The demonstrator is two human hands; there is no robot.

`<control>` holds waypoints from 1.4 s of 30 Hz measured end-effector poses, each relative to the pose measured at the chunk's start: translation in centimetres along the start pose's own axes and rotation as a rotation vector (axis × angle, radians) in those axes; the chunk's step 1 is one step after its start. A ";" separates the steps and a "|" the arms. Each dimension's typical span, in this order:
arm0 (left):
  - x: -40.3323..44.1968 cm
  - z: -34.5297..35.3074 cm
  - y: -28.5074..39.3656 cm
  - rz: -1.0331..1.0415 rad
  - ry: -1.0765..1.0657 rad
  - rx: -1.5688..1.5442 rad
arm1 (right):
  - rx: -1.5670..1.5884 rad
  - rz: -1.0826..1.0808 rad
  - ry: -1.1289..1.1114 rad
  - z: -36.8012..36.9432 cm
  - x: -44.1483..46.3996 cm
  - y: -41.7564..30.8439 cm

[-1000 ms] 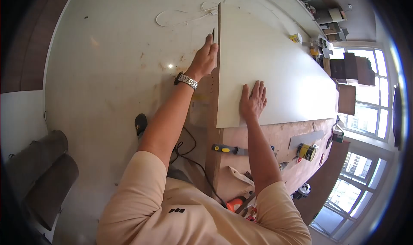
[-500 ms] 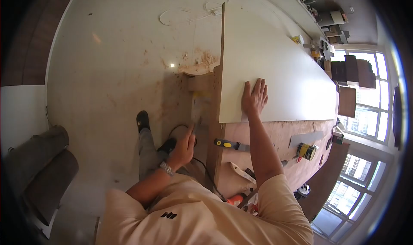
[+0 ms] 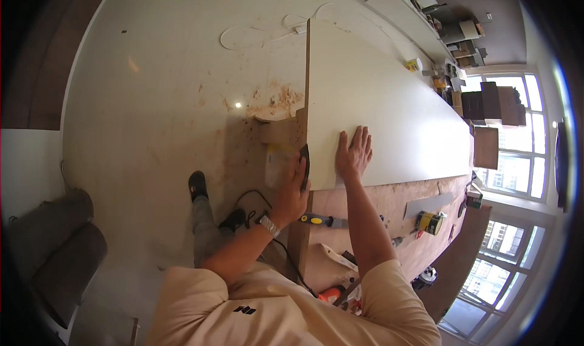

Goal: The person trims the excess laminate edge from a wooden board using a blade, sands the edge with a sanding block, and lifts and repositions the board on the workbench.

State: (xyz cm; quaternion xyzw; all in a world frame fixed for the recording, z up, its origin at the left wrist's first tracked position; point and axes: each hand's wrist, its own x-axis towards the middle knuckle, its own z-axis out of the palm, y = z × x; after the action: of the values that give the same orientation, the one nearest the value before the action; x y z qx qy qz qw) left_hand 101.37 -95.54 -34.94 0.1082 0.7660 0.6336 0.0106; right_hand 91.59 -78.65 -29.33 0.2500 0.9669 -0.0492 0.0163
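Note:
My left hand (image 3: pixel 292 186), with a metal-band watch on its wrist, is closed around a dark, narrow block (image 3: pixel 305 161). That block lies along the near left edge of a large white panel (image 3: pixel 389 109); its exact kind is hard to make out. Fingers stretched out, my right hand (image 3: pixel 354 154) rests flat on the panel's white face near its lower left corner. Below the panel, close to my left wrist, is a scraper-like tool with a black and yellow handle (image 3: pixel 315 219).
The wooden bench (image 3: pixel 383 206) carries a metal sheet (image 3: pixel 427 205), a yellow-black can (image 3: pixel 430 222) and a curved wood piece (image 3: pixel 334 261). Shavings (image 3: pixel 283 100) and a white cable (image 3: pixel 255 45) lie on the floor. A black cord (image 3: pixel 286 249) runs beside my body.
My left hand has moved up and right, bringing the dark block to the panel's edge. My right hand stays flat on the panel. The view has shifted slightly.

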 end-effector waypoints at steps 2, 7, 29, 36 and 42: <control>-1.6 -0.1 0.4 0.006 -0.070 -0.072 | -0.009 -0.003 0.003 0.1 0.2 0.2; 2.4 0.3 -1.4 0.017 -0.074 -0.145 | -0.004 0.001 0.001 0.0 0.2 0.0; 35.4 -4.3 -5.7 -0.035 -0.067 -0.142 | -0.015 0.005 -0.020 -0.3 1.0 0.1; 26.4 -3.6 -5.7 0.078 -0.046 -0.057 | -0.014 -0.008 -0.007 -0.4 1.1 0.0; 34.1 -5.1 -5.4 -0.026 -0.082 -0.233 | -0.013 -0.015 -0.001 -0.3 1.1 -0.1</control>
State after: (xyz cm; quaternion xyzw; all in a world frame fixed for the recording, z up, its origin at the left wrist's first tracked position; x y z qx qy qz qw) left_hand 66.45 -95.27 -35.11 0.1221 0.6874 0.7132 0.0629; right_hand 90.56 -78.22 -29.11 0.2427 0.9690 -0.0431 0.0179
